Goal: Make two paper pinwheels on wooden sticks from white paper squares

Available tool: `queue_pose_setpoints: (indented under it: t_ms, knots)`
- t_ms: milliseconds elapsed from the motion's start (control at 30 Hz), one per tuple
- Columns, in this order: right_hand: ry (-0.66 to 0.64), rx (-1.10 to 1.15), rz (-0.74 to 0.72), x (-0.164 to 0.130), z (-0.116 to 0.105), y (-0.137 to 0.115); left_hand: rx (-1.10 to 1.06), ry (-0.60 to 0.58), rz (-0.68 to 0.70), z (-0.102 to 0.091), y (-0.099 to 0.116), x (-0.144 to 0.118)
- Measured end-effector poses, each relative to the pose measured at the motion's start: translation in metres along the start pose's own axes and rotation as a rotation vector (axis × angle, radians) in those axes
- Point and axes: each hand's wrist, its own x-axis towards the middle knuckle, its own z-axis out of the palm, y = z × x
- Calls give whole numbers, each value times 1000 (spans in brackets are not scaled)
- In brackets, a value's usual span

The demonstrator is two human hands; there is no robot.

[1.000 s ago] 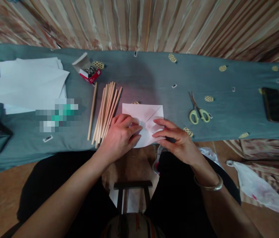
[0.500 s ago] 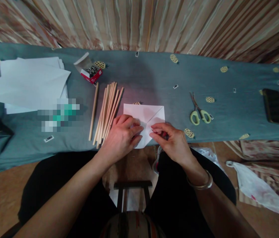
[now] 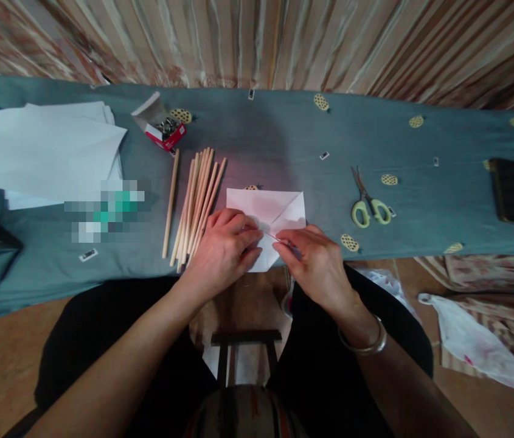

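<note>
A piece of white paper (image 3: 263,204) with diagonal creases or cuts lies at the table's front edge. My left hand (image 3: 228,243) holds it from the left, fingers curled and thumb close to the forefinger over its middle. From the right, my right hand (image 3: 314,258) is closed in a pinch above the paper. A thin, needle-like piece (image 3: 271,235) runs from its fingertips toward the paper's middle. Its exact kind is too small to tell. Just left of my left hand lie several wooden sticks (image 3: 199,194).
An open red box (image 3: 165,137) of small metal pieces stands behind the sticks. White sheets (image 3: 51,146) and a blurred green-and-white thing (image 3: 115,210) lie left. Scissors (image 3: 368,204) and a black phone (image 3: 511,190) lie right on the patterned cloth (image 3: 302,134).
My right hand has turned slightly and moved a little to the left, and the thin piece at its fingertips now shows. My left hand and the paper have hardly moved.
</note>
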Motion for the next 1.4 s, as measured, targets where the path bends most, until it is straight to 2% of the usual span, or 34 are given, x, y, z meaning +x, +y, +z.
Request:
queue_pose_setpoints:
  t_ms: [467, 1400]
  knots:
    - [16, -58, 64, 4, 0, -4, 26, 17, 14, 0, 0, 0]
    - [-1, -171, 16, 5, 1, -6, 52, 6, 32, 2, 1, 1]
